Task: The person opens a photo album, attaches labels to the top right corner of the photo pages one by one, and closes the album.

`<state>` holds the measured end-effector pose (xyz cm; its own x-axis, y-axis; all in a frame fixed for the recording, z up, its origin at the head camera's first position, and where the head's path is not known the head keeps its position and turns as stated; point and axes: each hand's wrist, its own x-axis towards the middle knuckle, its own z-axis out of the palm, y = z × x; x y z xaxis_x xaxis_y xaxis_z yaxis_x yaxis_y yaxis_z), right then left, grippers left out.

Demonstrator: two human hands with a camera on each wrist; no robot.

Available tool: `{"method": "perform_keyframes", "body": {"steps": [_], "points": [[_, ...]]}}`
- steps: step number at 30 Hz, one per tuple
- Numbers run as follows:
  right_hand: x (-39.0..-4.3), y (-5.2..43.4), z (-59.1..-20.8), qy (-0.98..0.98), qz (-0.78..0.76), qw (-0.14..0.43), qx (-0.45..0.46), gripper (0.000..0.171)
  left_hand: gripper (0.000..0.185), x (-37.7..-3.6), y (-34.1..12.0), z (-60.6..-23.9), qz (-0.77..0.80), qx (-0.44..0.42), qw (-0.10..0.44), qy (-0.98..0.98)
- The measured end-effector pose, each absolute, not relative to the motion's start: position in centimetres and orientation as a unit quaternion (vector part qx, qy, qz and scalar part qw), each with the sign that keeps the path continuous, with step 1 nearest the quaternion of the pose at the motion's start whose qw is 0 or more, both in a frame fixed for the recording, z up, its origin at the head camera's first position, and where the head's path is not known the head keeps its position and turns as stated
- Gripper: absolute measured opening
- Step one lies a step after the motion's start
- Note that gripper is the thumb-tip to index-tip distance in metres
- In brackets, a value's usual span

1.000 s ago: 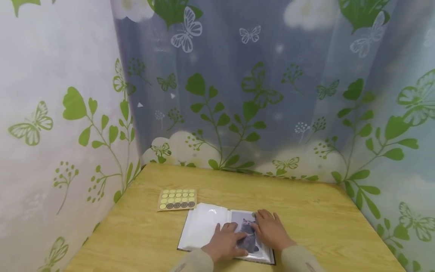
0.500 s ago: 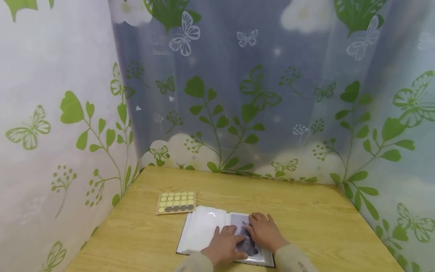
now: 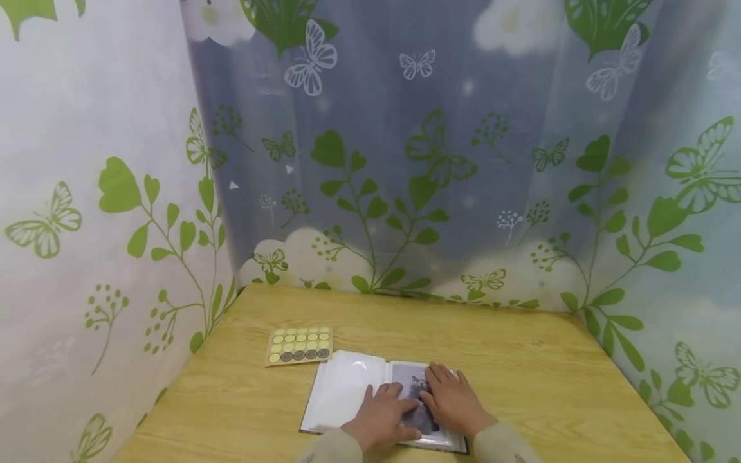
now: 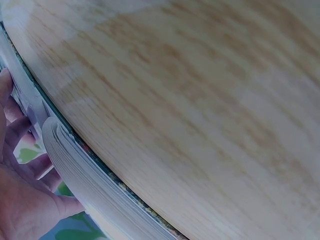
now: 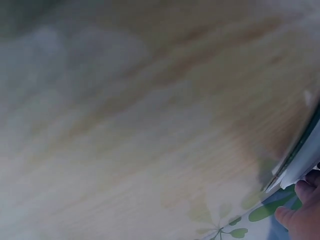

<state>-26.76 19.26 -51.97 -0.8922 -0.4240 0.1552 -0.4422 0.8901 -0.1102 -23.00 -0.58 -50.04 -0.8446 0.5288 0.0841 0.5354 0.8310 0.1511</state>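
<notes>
A photo album (image 3: 347, 392) lies spread on the table, its left page blank white. The right page carries a photo of a grey cat (image 3: 418, 418) behind a shiny clear sleeve. My left hand (image 3: 379, 415) rests across the inner part of that page, fingers spread. From the other side, my right hand (image 3: 457, 399) lies flat on the photo's right part, covering its upper right corner. In the left wrist view, the left hand (image 4: 25, 185) shows beside the thick stack of pages (image 4: 90, 175). Only part of the right hand (image 5: 302, 215) appears in the right wrist view, beside the album's edge.
A sheet of round yellow stickers (image 3: 300, 344), with several dark circles in its front row, lies behind the album's left corner. The wooden table (image 3: 521, 360) is enclosed by curtains (image 3: 359, 193) printed with leaves and butterflies.
My right hand has shifted slightly left over the photo. A small round spot at the photo's upper right corner, visible a second ago, is now hidden under the fingers. The left hand stays put.
</notes>
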Motion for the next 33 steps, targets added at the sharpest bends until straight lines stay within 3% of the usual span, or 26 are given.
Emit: {"method": "perform_keyframes", "body": {"steps": [33], "points": [[-27.1,21.7,-51.6,-0.974,0.098,0.083,0.188,0.044,0.061,-23.1,-0.7,-49.9,-0.078,-0.282,0.027,-0.956]]}}
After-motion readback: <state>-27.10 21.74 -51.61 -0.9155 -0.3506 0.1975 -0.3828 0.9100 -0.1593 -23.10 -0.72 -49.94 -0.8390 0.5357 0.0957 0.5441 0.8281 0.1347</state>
